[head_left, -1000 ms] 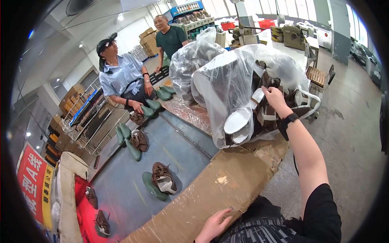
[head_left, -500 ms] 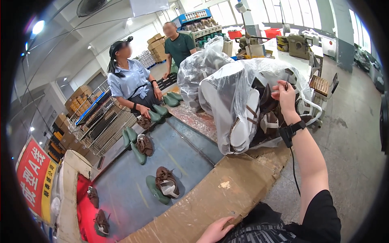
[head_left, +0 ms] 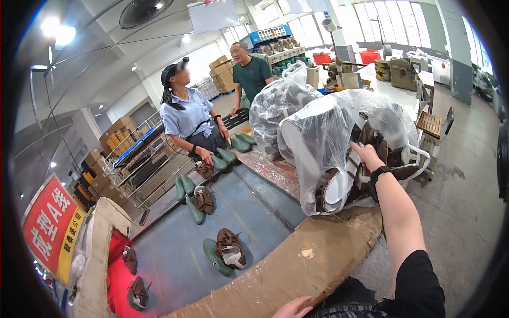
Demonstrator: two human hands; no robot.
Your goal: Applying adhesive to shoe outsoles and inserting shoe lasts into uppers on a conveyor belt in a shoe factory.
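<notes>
My right hand (head_left: 369, 157) reaches into the open side of a large clear plastic bag (head_left: 319, 132). Its visible fingers stretch toward the brown and white shoe uppers (head_left: 335, 190) packed inside; the rest are hidden, and no held thing shows. Low in the picture, my left hand (head_left: 295, 308) lies open beside the edge of a brown cardboard-covered ledge (head_left: 275, 265), partly cut off by the frame. Beyond the ledge, a brown shoe upper (head_left: 230, 248) sits against a green shoe last (head_left: 214, 257) on the blue-grey conveyor belt (head_left: 175, 265).
More green lasts (head_left: 195, 210) and a brown upper (head_left: 203, 199) lie along the belt. A co-worker in a light blue shirt (head_left: 186, 117) stands across it, another in dark green (head_left: 252, 78) behind. A second filled bag (head_left: 281, 100) stands beyond mine. A wooden stool (head_left: 428, 124) is at right.
My right hand has gone from a raised pinch at the bag's upper opening down and inward among the uppers. The view has shifted, so the scene sits further right and lower.
</notes>
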